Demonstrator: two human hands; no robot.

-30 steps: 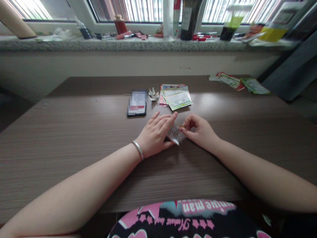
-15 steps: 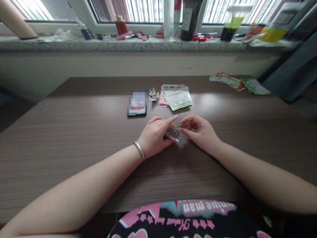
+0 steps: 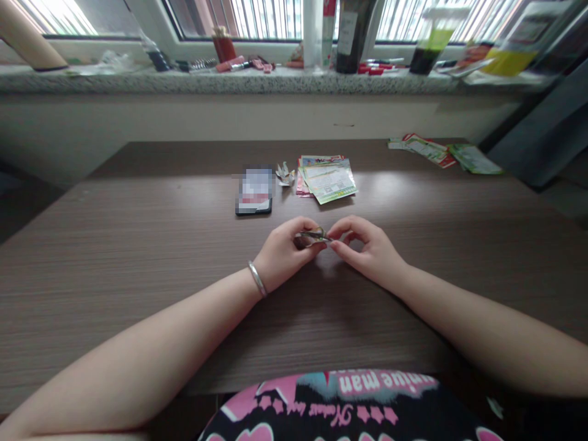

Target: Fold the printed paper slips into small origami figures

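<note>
A small folded piece of printed paper [image 3: 313, 237] is held just above the table's middle. My left hand [image 3: 291, 248], with a silver bangle at the wrist, is closed around its left part, thumb below and fingers above. Thumb and forefinger of my right hand [image 3: 365, 242] pinch its right tip. The fingers hide part of the paper. Beyond the hands lies a stack of printed leaflets [image 3: 328, 180], and beside it stands a crumpled or folded paper piece [image 3: 285, 176].
A phone [image 3: 254, 191] lies left of the folded piece. More printed leaflets [image 3: 429, 150] are spread at the table's [image 3: 138, 245] far right. Behind, a stone window sill [image 3: 275, 82] carries bottles, pens and small items. A dark curtain [image 3: 546, 122] hangs at the right.
The held paper has been turned and now appears narrower, seen more edge-on. My left fingers have curled in around it, and my right fingertips have come closer to the left hand.
</note>
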